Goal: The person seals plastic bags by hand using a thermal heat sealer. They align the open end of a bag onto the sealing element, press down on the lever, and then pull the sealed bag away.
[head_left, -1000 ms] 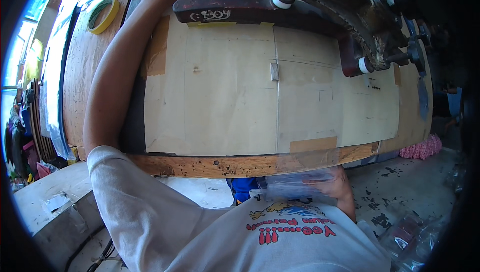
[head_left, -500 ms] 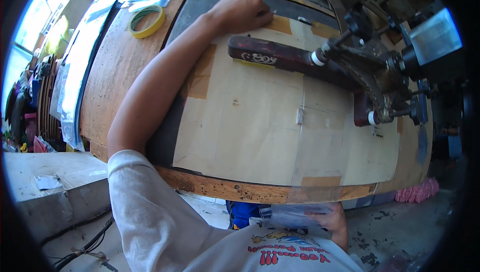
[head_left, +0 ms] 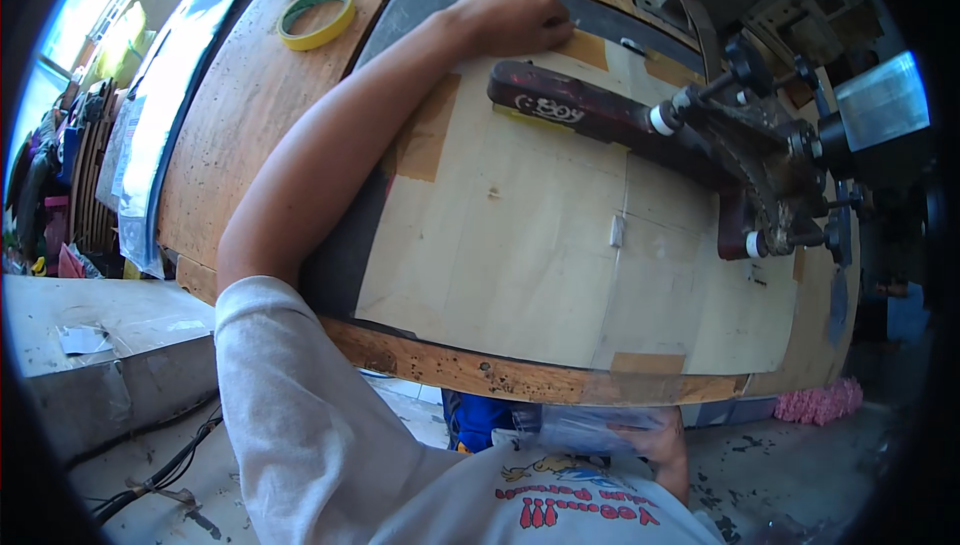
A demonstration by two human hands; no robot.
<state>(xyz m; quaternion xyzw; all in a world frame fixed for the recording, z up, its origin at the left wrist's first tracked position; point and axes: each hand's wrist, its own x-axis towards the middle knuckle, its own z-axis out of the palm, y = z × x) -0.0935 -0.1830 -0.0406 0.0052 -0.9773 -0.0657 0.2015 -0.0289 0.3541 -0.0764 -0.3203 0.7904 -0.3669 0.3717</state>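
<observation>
Left fingers (head_left: 555,38) curl beside the brown tape (head_left: 588,50)

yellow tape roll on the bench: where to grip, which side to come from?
I'd pinch the yellow tape roll by its ring wall, from above, on the side facing the left forearm: thumb in the hole, fingers outside. It lies flat on the wooden tabletop with hole up, so both wall faces look reachable.

Thin clear plastic (head_left: 583,428), wrinkled, glossy, just below near wooden table edge (head_left: 500,378).
</observation>
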